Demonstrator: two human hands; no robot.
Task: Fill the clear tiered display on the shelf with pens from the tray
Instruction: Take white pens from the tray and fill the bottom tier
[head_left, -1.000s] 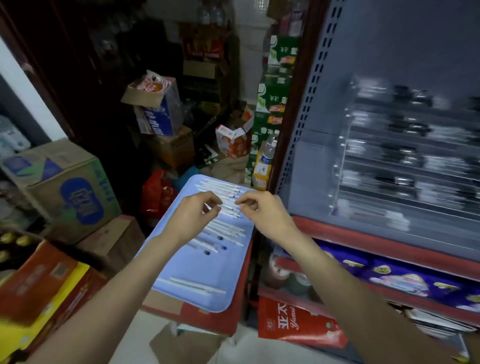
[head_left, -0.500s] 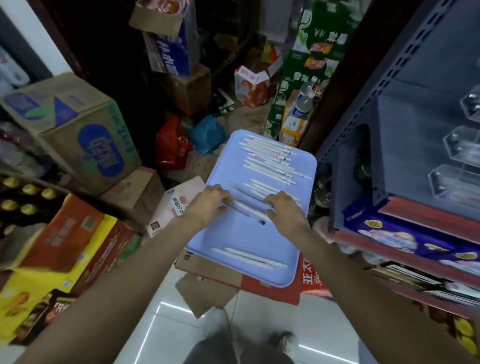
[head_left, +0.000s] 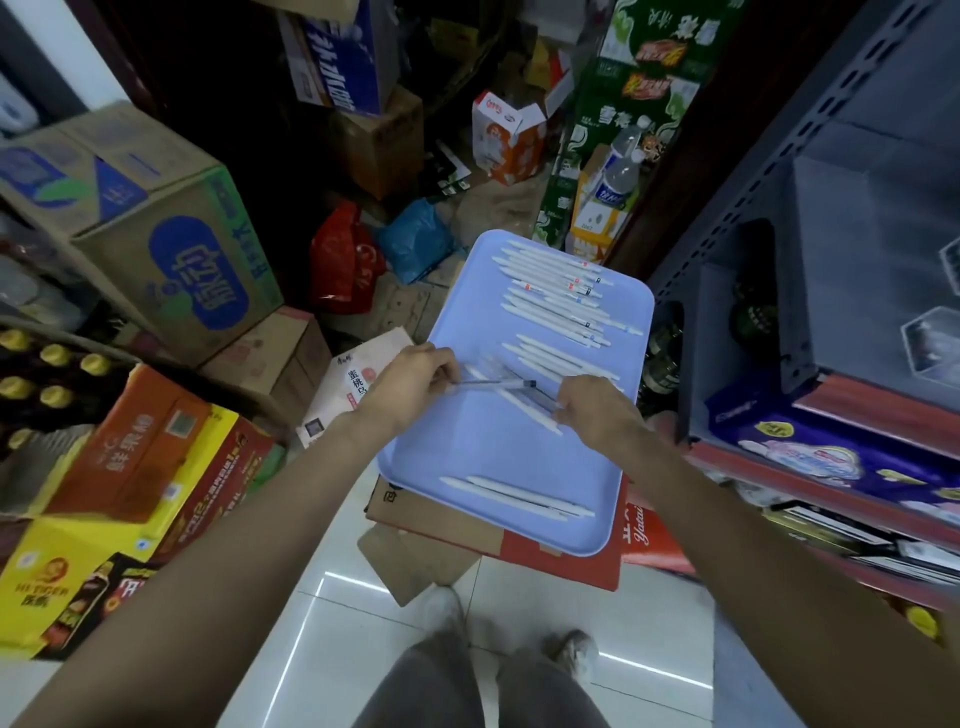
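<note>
Near to far: at the tray's (head_left: 457, 467) near edge three white pens (head_left: 514, 493) lie together, untouched. Mid-tray, both my hands are down on the loose bunch: L hand (head_left: 415, 384) pinches a clear-barrelled pen (head_left: 493, 384) w/ a dark tip, lifted just off the tray and lying crosswise; R hand (head_left: 597, 410) has fingers curled on the end of a white pen (head_left: 524, 408) in the middle group, looks like a pinch. Change vs a sec ago: view swung down off the shelf, where the display's tiers filled the right side, to straight over the tray, and the hands went from fiddling near the far rows to gathering mid-tray; half a sec ago L hand was flat on the pens, now one is up. So I judge this as another pick-up round, no loading yet. Far half of the tray: two neat rows of white pens (head_left: 556, 296), some w/ red or blue marks, so plenty of stock left. The clear tiered display (head_left: 930, 338) only shows as a corner at the right frame edge, on the grey shelf (head_left: 857, 218), well apart from the hands; fill level can't tell from here. Around: tray sits on a red-and-brown carton (head_left: 519, 551), drink cartons left, red bag (head_left: 343, 260) and blue bag beyond the far edge. The shelf upright and red lip stand between tray and display, so the lift must clear them.
</note>
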